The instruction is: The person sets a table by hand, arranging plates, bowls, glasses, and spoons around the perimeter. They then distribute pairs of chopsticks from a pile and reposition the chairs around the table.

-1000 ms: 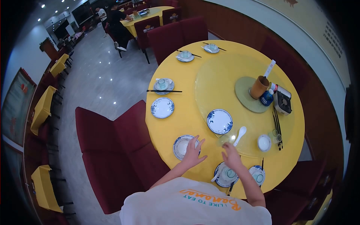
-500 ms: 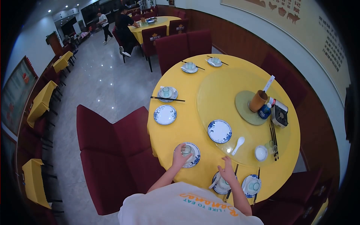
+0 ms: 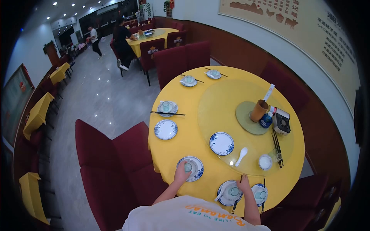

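My left hand [image 3: 181, 174] curls around a small clear glass [image 3: 188, 167] above the left side of a blue-patterned plate [image 3: 197, 176]. A pale bowl appears to sit on that plate, partly covered by the glass and fingers. My right hand [image 3: 243, 184] closes on the upper end of a pair of dark chopsticks [image 3: 234, 208], right of another place setting. This setting has a plate [image 3: 225, 186], a glass [image 3: 234, 191] and a white spoon [image 3: 219, 198]. Farther right, a plate [image 3: 256, 189] carries a glass [image 3: 261, 195], with chopsticks [image 3: 263, 206] beside it.
A glass turntable [image 3: 216, 92] holds a plate [image 3: 221, 143], white spoon [image 3: 241, 156], bowl [image 3: 265, 162], chopsticks [image 3: 276, 146], bamboo holder [image 3: 259, 110] and portable stove [image 3: 281, 124]. More settings line the yellow table's far-left edge. Maroon chairs [image 3: 127, 161] stand at left. Two people are in the background.
My right hand has lowered from above the plate onto the chopsticks, its spread fingers now closed. My left hand has shifted the glass left within the plate. The view has tilted slightly.
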Action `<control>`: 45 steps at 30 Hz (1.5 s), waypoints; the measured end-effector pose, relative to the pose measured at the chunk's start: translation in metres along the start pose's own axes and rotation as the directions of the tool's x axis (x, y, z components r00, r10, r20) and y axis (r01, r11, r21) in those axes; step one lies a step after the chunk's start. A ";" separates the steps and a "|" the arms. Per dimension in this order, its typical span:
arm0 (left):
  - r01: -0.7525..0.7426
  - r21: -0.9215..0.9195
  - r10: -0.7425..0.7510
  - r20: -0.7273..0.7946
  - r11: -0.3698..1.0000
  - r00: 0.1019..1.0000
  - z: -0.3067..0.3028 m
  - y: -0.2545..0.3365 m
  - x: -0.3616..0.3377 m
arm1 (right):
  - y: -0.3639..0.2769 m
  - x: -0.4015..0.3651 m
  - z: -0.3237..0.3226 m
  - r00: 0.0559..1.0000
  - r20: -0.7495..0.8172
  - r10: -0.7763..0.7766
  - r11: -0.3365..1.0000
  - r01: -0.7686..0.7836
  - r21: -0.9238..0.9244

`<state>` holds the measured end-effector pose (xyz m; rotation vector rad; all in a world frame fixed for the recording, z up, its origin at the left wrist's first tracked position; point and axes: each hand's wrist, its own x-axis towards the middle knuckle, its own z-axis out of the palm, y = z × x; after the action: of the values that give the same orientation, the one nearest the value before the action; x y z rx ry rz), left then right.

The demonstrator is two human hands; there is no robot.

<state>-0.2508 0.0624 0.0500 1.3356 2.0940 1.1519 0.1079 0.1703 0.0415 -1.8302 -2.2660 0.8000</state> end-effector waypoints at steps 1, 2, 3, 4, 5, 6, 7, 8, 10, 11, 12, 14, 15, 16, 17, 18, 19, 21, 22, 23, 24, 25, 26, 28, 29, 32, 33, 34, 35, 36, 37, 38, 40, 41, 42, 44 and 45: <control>-0.011 -0.008 0.011 0.012 1.000 1.000 0.001 -0.003 -0.001 | 0.004 0.003 0.003 1.000 0.013 0.007 1.000 -0.007 -0.019; -0.021 -0.014 0.021 0.027 1.000 0.999 0.003 -0.006 -0.001 | 0.009 0.005 0.005 1.000 0.001 -0.010 1.000 0.010 -0.015; -0.021 -0.009 0.021 0.025 1.000 0.999 0.002 -0.003 0.000 | 0.010 0.005 0.006 1.000 -0.009 -0.023 1.000 0.023 -0.008; -0.022 0.000 0.022 0.028 1.000 0.999 0.000 0.000 -0.002 | 0.012 0.002 0.010 0.999 -0.018 -0.031 1.000 0.031 0.003; -0.028 0.010 0.027 0.038 1.000 0.999 -0.002 0.003 -0.002 | 0.015 0.001 0.012 1.000 -0.008 -0.027 1.000 0.027 0.011; -0.033 0.020 0.032 0.041 0.999 0.999 -0.003 0.005 -0.002 | 0.014 0.001 0.009 1.000 0.000 -0.018 1.000 0.018 0.021; -0.040 0.031 0.038 0.049 0.999 0.998 -0.004 0.006 -0.002 | 0.013 0.001 0.008 1.000 0.009 -0.006 0.999 0.006 0.033; -0.048 0.043 0.045 0.058 0.998 0.997 -0.004 0.007 -0.002 | 0.013 0.001 0.008 0.999 -0.025 -0.024 0.999 0.025 0.026; -0.091 0.032 0.089 0.068 0.995 0.994 -0.003 0.004 -0.001 | 0.013 0.002 0.007 0.994 -0.098 -0.055 0.998 0.056 0.004; -0.113 0.023 0.111 0.076 0.993 0.991 -0.002 0.002 0.000 | 0.013 0.002 0.006 0.989 -0.133 -0.062 0.998 0.061 -0.015; -0.133 0.029 0.130 0.075 0.991 0.989 -0.002 0.003 0.001 | 0.011 0.003 0.005 0.984 -0.165 -0.067 0.997 0.062 -0.036; -0.173 0.034 0.170 0.078 0.984 0.982 -0.005 0.009 0.001 | 0.008 0.006 0.000 0.976 -0.217 -0.035 0.999 0.033 -0.013; -0.175 0.030 0.173 0.079 0.984 0.982 -0.004 0.010 0.001 | 0.002 0.006 -0.009 0.985 -0.169 0.034 0.999 -0.034 0.004; -0.185 0.021 0.182 0.084 0.983 0.980 -0.004 0.008 0.001 | -0.005 0.004 -0.017 0.986 -0.127 0.108 0.994 -0.106 0.021; -0.197 0.011 0.195 0.090 0.980 0.977 -0.002 0.007 0.001 | -0.005 0.005 -0.017 0.977 -0.149 0.149 0.989 -0.151 0.002; -0.209 0.001 0.208 0.092 0.978 0.974 0.000 0.004 0.002 | -0.004 0.007 -0.017 0.967 -0.171 0.188 0.981 -0.194 -0.015; -0.217 -0.009 0.217 0.089 0.976 0.972 0.001 0.000 0.002 | -0.013 0.003 -0.027 0.960 -0.170 0.221 0.973 -0.228 -0.022; -0.229 -0.026 0.230 0.093 0.973 0.969 0.003 -0.001 0.003 | -0.020 0.004 -0.035 0.949 -0.169 0.267 0.958 -0.281 -0.063; -0.232 -0.032 0.234 0.100 0.972 0.967 0.001 0.003 0.003 | -0.015 0.009 -0.031 0.945 -0.168 0.280 0.949 -0.299 -0.098; -0.231 -0.036 0.233 0.100 0.972 0.967 0.000 0.005 0.002 | -0.007 0.015 -0.021 0.939 -0.216 0.268 0.944 -0.300 -0.134; -0.225 -0.025 0.227 0.119 0.974 0.967 0.001 0.005 0.003 | 0.000 0.020 -0.012 0.933 -0.259 0.248 0.939 -0.298 -0.174; -0.229 -0.038 0.232 0.126 0.973 0.964 0.000 0.006 0.003 | 0.006 0.025 -0.005 0.928 -0.300 0.223 0.931 -0.294 -0.217; -0.232 -0.049 0.236 0.131 0.972 0.963 0.000 0.008 0.004 | 0.011 0.029 0.003 0.932 -0.265 0.247 0.936 -0.300 -0.182; -0.229 -0.065 0.236 0.135 0.971 0.962 0.000 0.010 0.004 | 0.010 0.033 0.003 0.938 -0.195 0.287 0.944 -0.312 -0.112; -0.224 -0.070 0.232 0.136 0.972 0.963 0.000 0.011 0.004 | 0.009 0.033 0.002 0.937 -0.183 0.297 0.942 -0.319 -0.106; -0.223 -0.066 0.231 0.140 0.972 0.963 0.004 0.004 0.004 | 0.004 0.028 -0.004 0.936 -0.146 0.321 0.939 -0.335 -0.083; -0.225 -0.061 0.232 0.141 0.972 0.962 0.004 0.002 0.004 | 0.005 0.027 -0.003 0.936 -0.138 0.324 0.939 -0.336 -0.072; -0.236 -0.061 0.242 0.145 0.970 0.959 0.005 0.000 0.004 | 0.006 0.027 -0.002 0.936 -0.130 0.326 0.940 -0.336 -0.061; -0.246 -0.061 0.252 0.147 0.967 0.956 0.007 -0.001 0.004 | 0.006 0.026 -0.001 0.934 -0.122 0.336 0.938 -0.344 -0.051; -0.256 -0.062 0.263 0.147 0.965 0.954 0.008 -0.002 0.004 | 0.004 0.026 -0.001 0.932 -0.114 0.343 0.936 -0.349 -0.041; -0.259 -0.063 0.266 0.144 0.964 0.953 0.010 -0.003 0.004 | 0.003 0.026 -0.002 0.931 -0.107 0.348 0.935 -0.354 -0.032; -0.263 -0.063 0.269 0.139 0.963 0.953 0.012 -0.004 0.004 | -0.001 0.026 -0.004 0.926 -0.098 0.365 0.929 -0.369 -0.031; -0.260 -0.068 0.267 0.135 0.963 0.954 0.013 -0.004 0.004 | -0.011 0.023 -0.009 0.915 -0.080 0.394 0.917 -0.397 -0.027; -0.253 -0.073 0.261 0.136 0.965 0.956 0.014 -0.003 0.004 | -0.014 0.023 -0.010 0.916 -0.077 0.394 0.917 -0.398 -0.041; -0.246 -0.077 0.255 0.137 0.966 0.957 0.014 -0.001 0.004 | -0.018 0.022 -0.012 0.917 -0.072 0.393 0.916 -0.397 -0.054; -0.244 -0.067 0.251 0.141 0.967 0.957 0.012 0.003 0.004 | -0.022 0.022 -0.011 0.920 -0.061 0.387 0.918 -0.390 -0.071; -0.242 -0.062 0.248 0.143 0.968 0.958 0.011 0.004 0.004 | -0.023 0.023 -0.010 0.923 -0.054 0.380 0.920 -0.384 -0.074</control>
<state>-0.2431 0.0718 0.0470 1.6431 1.8255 1.1459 0.0859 0.1921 0.0556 -2.3487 -1.9690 0.7172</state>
